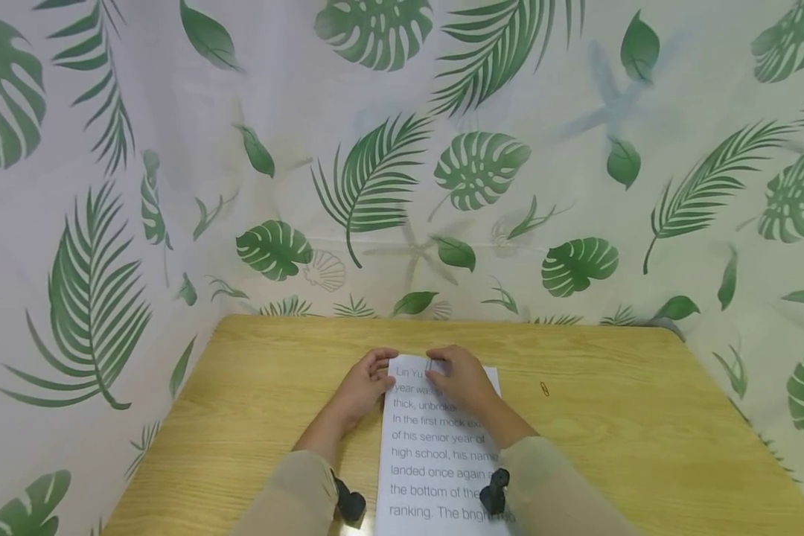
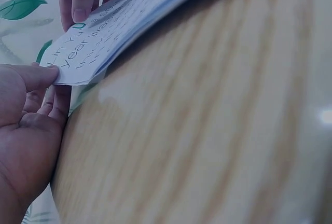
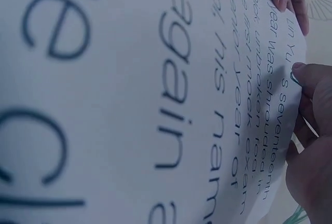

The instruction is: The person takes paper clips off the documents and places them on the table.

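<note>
Sheets of white paper (image 1: 435, 447) printed with large lines of text lie on the table, their top edge raised. My left hand (image 1: 364, 383) pinches the top left corner, thumb on the printed face, as the left wrist view shows. At the top edge, right of the corner, my right hand (image 1: 465, 378) pinches a green paper clip (image 2: 79, 26) against the sheets. Only a small green loop of the clip (image 3: 294, 78) shows by the right thumb; the fingers hide the rest. Several sheet edges appear in the stack (image 2: 155, 19).
An orange paper clip (image 1: 545, 388) lies on the wood-grain table (image 1: 616, 432) to the right of the paper. A white curtain (image 1: 388, 283) with green leaf prints hangs behind the table and at both sides. Black wrist mounts (image 1: 351, 505) sit on the sleeves.
</note>
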`<state>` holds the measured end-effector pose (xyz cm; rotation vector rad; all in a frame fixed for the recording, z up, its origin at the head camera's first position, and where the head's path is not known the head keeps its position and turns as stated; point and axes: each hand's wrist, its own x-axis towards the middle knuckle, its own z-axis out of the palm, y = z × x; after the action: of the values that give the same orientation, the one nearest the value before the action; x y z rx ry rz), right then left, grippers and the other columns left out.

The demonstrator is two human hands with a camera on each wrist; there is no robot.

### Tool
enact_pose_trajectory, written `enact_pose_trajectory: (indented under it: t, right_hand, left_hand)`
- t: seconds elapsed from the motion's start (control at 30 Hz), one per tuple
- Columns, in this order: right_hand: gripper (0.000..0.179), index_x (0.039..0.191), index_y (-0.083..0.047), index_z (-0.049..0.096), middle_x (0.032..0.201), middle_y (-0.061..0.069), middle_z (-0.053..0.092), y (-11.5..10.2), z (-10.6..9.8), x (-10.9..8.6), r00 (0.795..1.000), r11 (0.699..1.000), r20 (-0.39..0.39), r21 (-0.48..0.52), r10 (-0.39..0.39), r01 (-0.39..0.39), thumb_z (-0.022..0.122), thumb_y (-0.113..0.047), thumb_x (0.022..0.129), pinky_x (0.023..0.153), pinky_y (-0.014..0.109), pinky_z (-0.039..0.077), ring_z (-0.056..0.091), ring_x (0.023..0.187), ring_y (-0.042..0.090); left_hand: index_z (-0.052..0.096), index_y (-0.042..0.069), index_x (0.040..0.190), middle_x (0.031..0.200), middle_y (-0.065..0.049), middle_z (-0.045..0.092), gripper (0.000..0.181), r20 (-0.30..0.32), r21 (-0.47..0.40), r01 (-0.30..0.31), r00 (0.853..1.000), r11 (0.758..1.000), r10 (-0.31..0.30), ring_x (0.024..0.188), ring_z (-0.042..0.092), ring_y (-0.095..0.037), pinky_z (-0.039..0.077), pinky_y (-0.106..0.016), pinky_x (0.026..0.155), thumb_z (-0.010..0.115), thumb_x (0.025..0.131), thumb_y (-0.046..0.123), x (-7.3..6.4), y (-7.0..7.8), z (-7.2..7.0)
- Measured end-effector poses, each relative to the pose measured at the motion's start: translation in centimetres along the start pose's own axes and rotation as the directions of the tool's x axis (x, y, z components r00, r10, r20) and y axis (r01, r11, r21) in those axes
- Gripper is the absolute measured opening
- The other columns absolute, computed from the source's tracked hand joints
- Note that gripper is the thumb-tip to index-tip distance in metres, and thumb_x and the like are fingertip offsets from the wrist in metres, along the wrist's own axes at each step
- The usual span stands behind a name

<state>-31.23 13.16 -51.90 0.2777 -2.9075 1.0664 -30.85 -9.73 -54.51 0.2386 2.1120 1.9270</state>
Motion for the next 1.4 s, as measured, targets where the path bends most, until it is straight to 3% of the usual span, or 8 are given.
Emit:
enact_pose_trajectory:
  t: [0.27,0.53,0.87,1.4]
  right_hand:
    - [0.040,0.139,-0.016,0.073,0.142,0.009,0.073,0.8,0.4,0.4,1.000,0.998,0.004,-0.055,-0.002,0.002,0.079,-0.022,0.100,0.128,0.060,0.039,0.062,0.142,0.034]
    - [0.041,0.139,-0.018,0.074,0.141,0.009,0.073,1.1,0.4,0.4,1.000,0.998,0.011,-0.070,0.001,0.000,0.080,-0.025,0.099,0.125,0.059,0.039,0.062,0.140,0.035]
    - [0.038,0.134,-0.017,0.077,0.129,0.010,0.077,1.2,0.9,0.3,0.998,0.995,-0.040,-0.090,-0.044,0.041,0.081,-0.026,0.098,0.110,0.054,0.041,0.066,0.126,0.033]
    - [0.041,0.140,-0.017,0.073,0.136,0.010,0.075,0.9,0.4,0.2,0.998,1.000,-0.064,0.018,-0.011,0.012,0.078,-0.026,0.101,0.123,0.059,0.044,0.064,0.135,0.035]
  left_hand:
    - [0.052,0.015,0.156,0.158,-0.013,0.057,0.049,0.005,-0.021,0.004,1.000,1.000,-0.003,0.123,0.070,-0.021,0.060,-0.034,0.106,0.057,0.109,0.001,-0.1,-0.1,0.2]
    - [0.052,0.015,0.156,0.158,-0.012,0.057,0.049,0.001,-0.013,0.004,1.000,1.000,-0.004,0.124,0.070,-0.021,0.059,-0.033,0.107,0.057,0.109,0.002,0.2,-0.5,0.2]
    - [0.052,0.014,0.157,0.158,-0.012,0.057,0.050,0.001,-0.019,0.011,1.000,1.000,-0.011,0.124,0.069,-0.021,0.060,-0.033,0.106,0.058,0.109,0.002,0.1,-0.6,0.3]
    - [0.054,0.017,0.155,0.157,-0.011,0.059,0.048,-0.020,0.001,-0.004,1.000,1.000,0.004,0.123,0.071,-0.020,0.060,-0.034,0.107,0.058,0.109,0.003,0.4,-0.5,0.0]
